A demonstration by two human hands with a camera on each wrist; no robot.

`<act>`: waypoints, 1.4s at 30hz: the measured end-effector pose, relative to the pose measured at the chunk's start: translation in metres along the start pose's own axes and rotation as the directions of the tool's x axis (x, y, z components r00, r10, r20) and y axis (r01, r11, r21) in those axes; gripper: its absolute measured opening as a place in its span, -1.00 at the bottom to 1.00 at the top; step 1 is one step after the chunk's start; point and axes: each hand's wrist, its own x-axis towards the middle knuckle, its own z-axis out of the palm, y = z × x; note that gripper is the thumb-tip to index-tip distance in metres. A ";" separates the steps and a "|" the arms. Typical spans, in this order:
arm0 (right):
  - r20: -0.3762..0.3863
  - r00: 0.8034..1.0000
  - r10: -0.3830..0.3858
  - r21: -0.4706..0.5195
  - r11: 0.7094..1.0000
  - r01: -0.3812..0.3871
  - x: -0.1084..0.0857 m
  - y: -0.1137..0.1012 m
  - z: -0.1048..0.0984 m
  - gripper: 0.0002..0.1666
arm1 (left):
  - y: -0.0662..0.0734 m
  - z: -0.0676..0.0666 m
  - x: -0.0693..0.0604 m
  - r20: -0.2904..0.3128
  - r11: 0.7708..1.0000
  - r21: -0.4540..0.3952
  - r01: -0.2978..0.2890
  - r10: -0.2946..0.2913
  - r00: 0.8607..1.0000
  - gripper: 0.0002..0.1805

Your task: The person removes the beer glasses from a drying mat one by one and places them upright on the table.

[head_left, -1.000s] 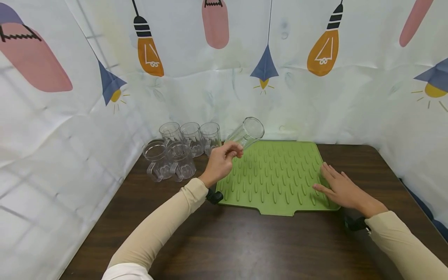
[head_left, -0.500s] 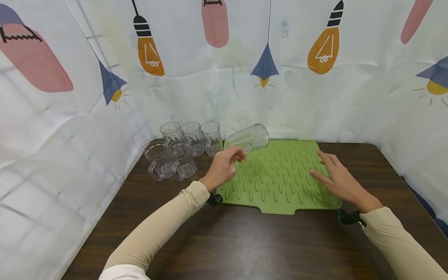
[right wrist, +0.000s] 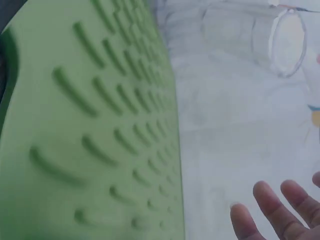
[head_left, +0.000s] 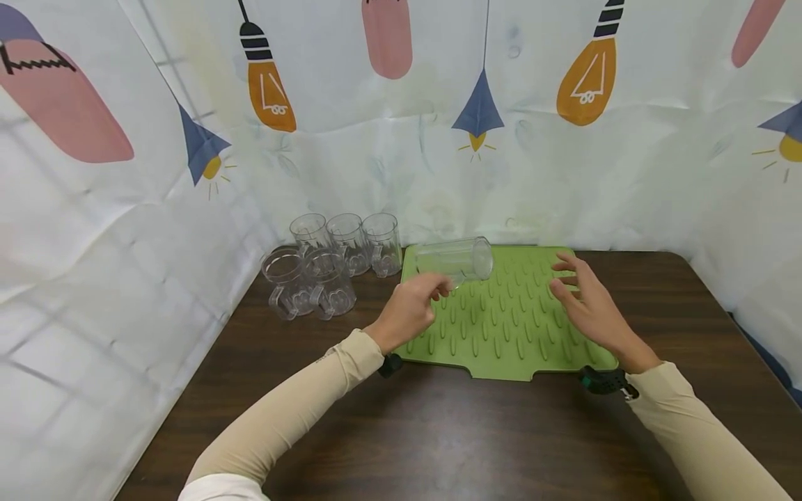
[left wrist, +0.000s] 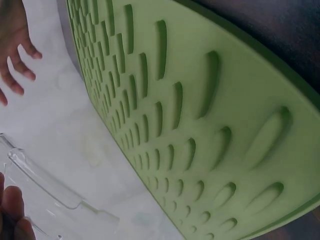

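My left hand (head_left: 410, 309) holds a clear glass mug (head_left: 457, 259) by its handle side, above the left back part of a green ridged mat (head_left: 501, 330). Sideways in the air, the mug (right wrist: 245, 37) points one round end to the right. Fingers (left wrist: 12, 202) of the left hand curl at the mug's handle in the left wrist view; much of the grip is cut off there. My right hand (head_left: 592, 306) hovers over the mat's right side, fingers spread and loosely bent, touching nothing.
Several more clear glass mugs (head_left: 332, 285) stand upright in two rows on the dark wooden table (head_left: 489, 438), left of the mat. A white printed cloth (head_left: 351, 167) hangs behind and along the left side.
The mug has tipped from slanted to nearly level and shifted right and lower with my left hand. My right hand has lifted from the mat's right edge and moved left.
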 end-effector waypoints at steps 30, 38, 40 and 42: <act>0.092 0.996 -0.013 0.253 0.967 -0.011 0.031 -0.027 0.059 -0.30 | 0.025 0.017 -0.009 0.082 0.984 0.132 -0.117 0.107 0.991 -0.41; 0.117 0.993 0.015 0.279 0.959 -0.048 0.030 -0.030 0.066 -0.26 | 0.026 0.019 -0.012 0.119 0.977 0.171 -0.130 0.111 0.987 -0.44; 0.122 0.992 0.037 0.272 0.960 -0.070 0.030 -0.031 0.067 -0.23 | 0.026 0.020 -0.012 0.131 0.974 0.186 -0.127 0.104 0.986 -0.44; 0.121 0.991 0.055 0.266 0.960 -0.086 0.031 -0.032 0.068 -0.20 | 0.026 0.021 -0.013 0.138 0.973 0.198 -0.123 0.096 0.986 -0.44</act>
